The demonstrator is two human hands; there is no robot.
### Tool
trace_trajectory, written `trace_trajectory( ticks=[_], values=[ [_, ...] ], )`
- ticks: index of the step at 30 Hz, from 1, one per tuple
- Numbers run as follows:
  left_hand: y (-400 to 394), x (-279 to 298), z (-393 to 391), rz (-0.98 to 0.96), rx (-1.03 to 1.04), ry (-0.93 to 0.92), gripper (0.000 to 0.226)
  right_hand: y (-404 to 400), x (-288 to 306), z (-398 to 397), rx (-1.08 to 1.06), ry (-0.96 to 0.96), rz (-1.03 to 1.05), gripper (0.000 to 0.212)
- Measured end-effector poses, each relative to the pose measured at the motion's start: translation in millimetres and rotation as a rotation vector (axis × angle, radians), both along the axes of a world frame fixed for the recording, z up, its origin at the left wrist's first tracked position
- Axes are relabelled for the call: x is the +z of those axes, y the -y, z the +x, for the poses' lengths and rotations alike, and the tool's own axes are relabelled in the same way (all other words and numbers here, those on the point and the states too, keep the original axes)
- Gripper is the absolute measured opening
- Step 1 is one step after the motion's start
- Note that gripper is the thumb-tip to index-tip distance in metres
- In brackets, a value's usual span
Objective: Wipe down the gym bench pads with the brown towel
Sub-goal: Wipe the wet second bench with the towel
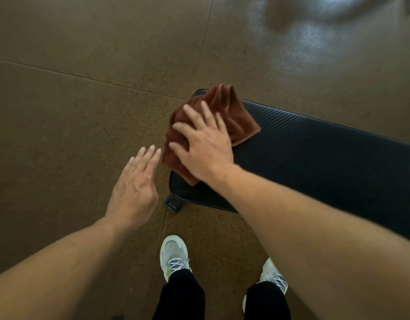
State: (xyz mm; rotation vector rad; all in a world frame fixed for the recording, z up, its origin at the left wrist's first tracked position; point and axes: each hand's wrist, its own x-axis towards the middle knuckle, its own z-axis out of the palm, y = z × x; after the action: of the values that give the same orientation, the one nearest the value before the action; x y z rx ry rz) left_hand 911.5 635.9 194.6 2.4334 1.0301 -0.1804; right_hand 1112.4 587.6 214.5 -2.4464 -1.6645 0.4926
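Flat-fingered, the right hand pressed the crumpled brown towel onto the ribbed black bench pad's end; the left hand hovered open beside its edge.

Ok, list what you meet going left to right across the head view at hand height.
Left hand, open above the floor → brown towel with the right hand pressing flat on it → black bench pad running off to the right.
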Motion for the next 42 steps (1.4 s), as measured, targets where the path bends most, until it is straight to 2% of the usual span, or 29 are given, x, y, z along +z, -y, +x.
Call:
trace_trajectory(
  ticks=[4, 8, 13, 17, 19, 21, 23, 26, 29, 31, 36, 42],
  values=[
    [6.8, 9.3, 6.0, -0.005, 0.032, -0.011, 0.056, 63.5, -6.5, -29.3, 0.124, 0.009, 0.057, 0.043],
    [14.1, 21.4, 21.7, -0.017, -0.088, -0.012, 0.058, 143.4, -7.5, -3.5, 0.056, 0.067, -0.002, 0.043],
    [32.6, 22.1, 36.0, -0.076, -0.047, -0.017, 0.06, 212.2, 0.1, 62.9, -0.572, 0.036, -0.212, 0.052],
    [22.7, 18.1, 25.9, 0.015, -0.172, -0.059, 0.063, 176.4, 6.4, 68.8, -0.925, -0.026, -0.194, 0.058],
    [11.3, 15.7, 20.4, 0.035, -0.25, -0.059, 0.059, 134.2, 5.5, 53.6, -1.015, -0.058, -0.128, 0.057],
    [0.5, 14.3, 14.5, 0.032, -0.318, -0.051, 0.058, 89.1, 2.1, 19.8, -0.85, -0.035, -0.06, 0.054],
    [-8.3, 11.1, 0.6, 0.014, -0.366, -0.057, 0.063, 52.7, -1.8, -32.9, -0.548, -0.013, 0.031, 0.05],
    [-13.6, 6.8, -34.3, -0.015, -0.308, -0.125, 0.066, 37.7, -5.1, -97.2, -0.22, -0.032, 0.093, 0.039],
    [-17.6, 4.6, -59.0, -0.034, -0.2, -0.182, 0.063, 50.8, -10.1, -89.2, -0.056, 0.006, 0.094, 0.038],
    [-20.4, 7.4, -58.9, -0.005, -0.182, -0.157, 0.064, 66.3, -11.4, -75.6, 0.069, 0.019, 0.069, 0.04],
    [-5.5, 22.9, 4.9, 0.02, -0.171, -0.019, 0.067, 112.0, -5.7, -47.2, 0.166, -0.007, 0.013, 0.045],
    [42.1, 23.3, 78.3, 0.057, -0.368, -0.014, 0.064, 188.9, -3.0, 6.2, 0.086, 0.042, -0.005, 0.045]
  ],
)
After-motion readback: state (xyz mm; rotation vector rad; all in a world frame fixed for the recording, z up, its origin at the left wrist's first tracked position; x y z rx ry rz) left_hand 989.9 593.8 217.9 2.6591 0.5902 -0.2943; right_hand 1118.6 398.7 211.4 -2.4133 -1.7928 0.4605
